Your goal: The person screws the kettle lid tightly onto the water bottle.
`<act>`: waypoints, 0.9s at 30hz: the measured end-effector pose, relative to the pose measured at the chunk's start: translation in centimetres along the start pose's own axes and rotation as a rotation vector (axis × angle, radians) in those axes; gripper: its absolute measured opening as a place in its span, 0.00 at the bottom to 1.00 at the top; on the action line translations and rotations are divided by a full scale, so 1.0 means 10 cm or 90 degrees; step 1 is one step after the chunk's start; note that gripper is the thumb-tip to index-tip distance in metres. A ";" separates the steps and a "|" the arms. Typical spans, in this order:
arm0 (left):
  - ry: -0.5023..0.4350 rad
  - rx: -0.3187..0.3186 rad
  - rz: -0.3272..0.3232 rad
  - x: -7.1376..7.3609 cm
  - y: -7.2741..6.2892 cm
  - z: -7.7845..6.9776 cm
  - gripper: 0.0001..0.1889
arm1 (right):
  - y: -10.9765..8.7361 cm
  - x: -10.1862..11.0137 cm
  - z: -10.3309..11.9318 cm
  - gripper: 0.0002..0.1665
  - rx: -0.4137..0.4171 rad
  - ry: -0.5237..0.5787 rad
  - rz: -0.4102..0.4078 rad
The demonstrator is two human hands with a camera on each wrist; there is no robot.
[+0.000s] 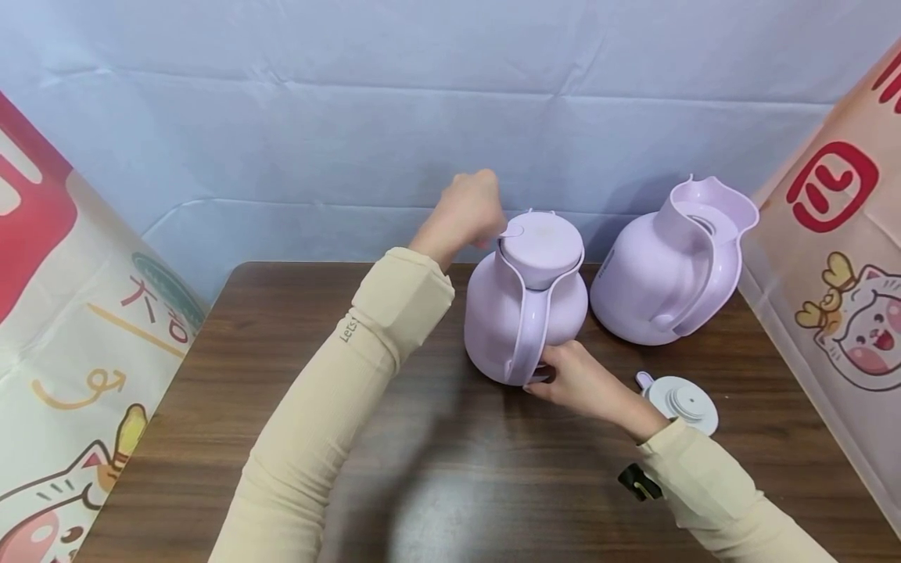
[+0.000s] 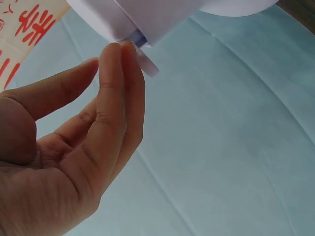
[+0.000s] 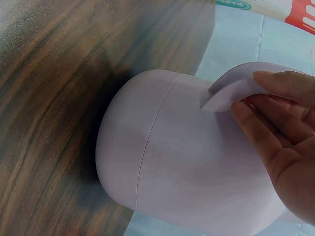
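A lilac thermos jug [image 1: 487,317] stands upright on the table with a round lilac lid [image 1: 545,238] in its mouth. My left hand [image 1: 470,207] is raised beside the lid's small tab [image 1: 512,231]. In the left wrist view its fingers are together with fingertips right at the tab [image 2: 149,65], and the thumb is apart from them. Low on the jug's handle [image 1: 529,336], my right hand [image 1: 580,379] pinches it. The right wrist view has the thumb over the handle [image 3: 231,96] and the fingers under it, next to the jug's body [image 3: 167,152].
A second lilac jug [image 1: 637,274] without a lid stands to the right, its handle facing right. In front of it a white-and-lilac lid [image 1: 686,403] lies underside up, near my right forearm. A pale blue cloth [image 1: 352,156] hangs behind the wooden table [image 1: 317,305].
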State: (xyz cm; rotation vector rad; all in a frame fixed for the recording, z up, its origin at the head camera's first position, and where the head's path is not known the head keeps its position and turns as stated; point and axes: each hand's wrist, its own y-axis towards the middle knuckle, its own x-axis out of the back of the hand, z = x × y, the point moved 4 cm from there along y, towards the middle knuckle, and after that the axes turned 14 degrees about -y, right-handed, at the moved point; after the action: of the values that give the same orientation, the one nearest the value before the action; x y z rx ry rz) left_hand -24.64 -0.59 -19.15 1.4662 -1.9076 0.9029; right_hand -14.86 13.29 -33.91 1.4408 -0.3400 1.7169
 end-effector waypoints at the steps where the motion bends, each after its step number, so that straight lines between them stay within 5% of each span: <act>1: -0.002 -0.001 0.000 0.00 0.00 -0.01 0.07 | 0.00 0.00 0.00 0.14 0.000 0.000 0.001; 11: 0.027 -0.064 -0.009 -0.08 0.07 -0.13 0.01 | 0.00 -0.01 -0.01 0.14 0.000 0.009 0.003; 27: 0.028 -0.079 0.015 -0.13 0.13 -0.20 0.03 | 0.01 -0.01 -0.01 0.13 -0.001 -0.002 0.002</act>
State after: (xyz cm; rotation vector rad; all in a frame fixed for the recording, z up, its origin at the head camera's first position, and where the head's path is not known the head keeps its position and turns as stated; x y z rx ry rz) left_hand -25.47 1.95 -19.18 1.3441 -1.9164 0.8049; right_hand -15.00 13.21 -34.01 1.4430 -0.3444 1.7167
